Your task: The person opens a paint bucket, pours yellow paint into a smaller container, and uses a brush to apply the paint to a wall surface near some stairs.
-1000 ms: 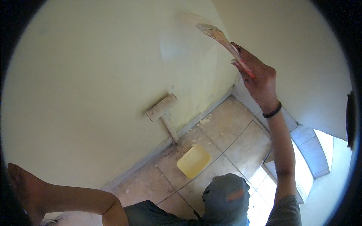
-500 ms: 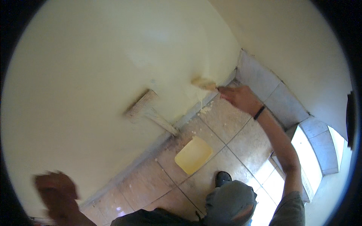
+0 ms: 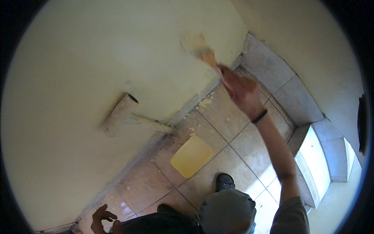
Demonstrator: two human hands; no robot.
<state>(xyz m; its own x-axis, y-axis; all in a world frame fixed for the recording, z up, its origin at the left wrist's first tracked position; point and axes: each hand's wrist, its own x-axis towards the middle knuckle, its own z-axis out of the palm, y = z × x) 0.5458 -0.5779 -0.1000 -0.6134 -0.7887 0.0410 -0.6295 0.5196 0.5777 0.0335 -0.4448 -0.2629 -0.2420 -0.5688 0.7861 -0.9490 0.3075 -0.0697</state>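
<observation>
Tiled floor (image 3: pixel 243 146), tub (image 3: pixel 181 152) standing on it near the wall (image 3: pixel 78 58). Right hand (image 3: pixel 242 90) grips a brush (image 3: pixel 205 54) (blurred, wall contact unclear); left hand (image 3: pixel 102 219) low, loosely spread.

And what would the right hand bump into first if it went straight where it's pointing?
The pale yellow wall, most likely. The right hand holds a paintbrush pointing at it, so the bristles would meet it first; they're blurred, so I can't tell whether they touch now.
</observation>
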